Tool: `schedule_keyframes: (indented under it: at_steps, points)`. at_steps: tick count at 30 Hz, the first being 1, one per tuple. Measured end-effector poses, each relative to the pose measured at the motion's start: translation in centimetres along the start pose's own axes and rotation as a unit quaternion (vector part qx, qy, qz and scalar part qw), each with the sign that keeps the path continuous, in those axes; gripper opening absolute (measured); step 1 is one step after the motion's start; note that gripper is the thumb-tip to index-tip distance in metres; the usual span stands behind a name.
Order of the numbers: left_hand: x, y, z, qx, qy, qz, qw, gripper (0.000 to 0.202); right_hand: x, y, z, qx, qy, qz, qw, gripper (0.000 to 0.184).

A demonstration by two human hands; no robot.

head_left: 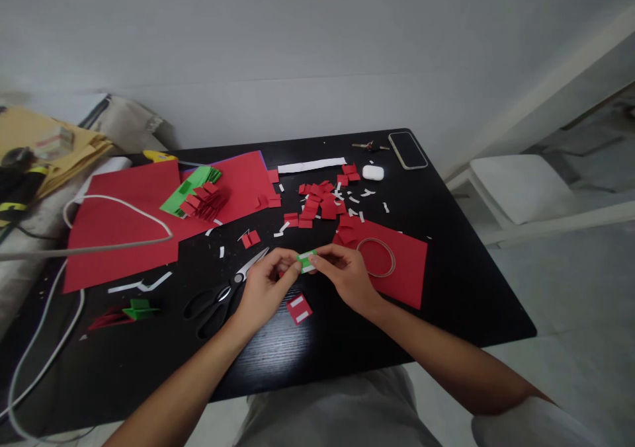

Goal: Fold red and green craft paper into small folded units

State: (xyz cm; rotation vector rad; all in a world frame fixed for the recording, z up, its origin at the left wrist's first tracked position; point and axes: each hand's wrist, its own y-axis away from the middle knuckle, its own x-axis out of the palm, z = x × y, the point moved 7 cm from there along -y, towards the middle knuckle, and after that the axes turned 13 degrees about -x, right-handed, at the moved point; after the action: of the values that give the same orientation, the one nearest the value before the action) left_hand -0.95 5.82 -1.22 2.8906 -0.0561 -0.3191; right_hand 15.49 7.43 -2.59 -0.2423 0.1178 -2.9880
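Between my two hands is a small green paper piece [306,260] with white strips on it. My left hand [270,282] pinches its left end, and my right hand [344,276] pinches the right end with the thumb on top. Just below them on the table lies a small red paper piece [299,309] bearing two white strips. Black-handled scissors [223,298] rest left of my left hand, blades pointing up toward it. Beside my right hand a beige ring [376,257] sits on a red sheet [409,272].
Large red sheets [129,229] cover the table's left side, with stacked green strips [186,192] and folded red pieces [204,202] on top. Several red squares [317,202] and white scraps lie behind my hands. A phone [407,150], keys [370,146] and white case [373,172] stand back right.
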Motion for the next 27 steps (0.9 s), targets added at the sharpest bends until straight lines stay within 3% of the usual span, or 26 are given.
schedule_keyframes:
  at_steps: [3,6,9,12,18,27]
  points:
    - [0.1,0.1,0.0,0.003,-0.010,-0.006,1.000,0.016,-0.1,0.0,-0.1,-0.011,-0.013,-0.008,1.000,0.023]
    - [0.0,0.4,-0.2,0.025,-0.035,-0.016,0.999,0.016,-0.6,0.3,1.1,-0.102,0.060,-0.033,0.992,0.025]
    - [0.0,0.7,-0.8,0.065,-0.078,-0.026,0.994,0.014,-0.4,1.0,3.3,-0.258,0.215,-0.025,0.941,0.007]
    - [0.1,1.0,-1.5,0.104,-0.119,-0.031,0.987,0.013,0.2,1.6,4.3,-0.340,0.307,0.007,0.889,0.012]
    - [0.3,1.6,-2.6,0.176,-0.170,-0.039,0.969,0.009,0.8,1.6,4.3,-0.371,0.327,0.058,0.867,0.023]
    - [0.6,2.0,-3.1,0.207,-0.199,-0.042,0.957,0.008,1.6,1.7,4.0,-0.382,0.351,0.115,0.847,0.027]
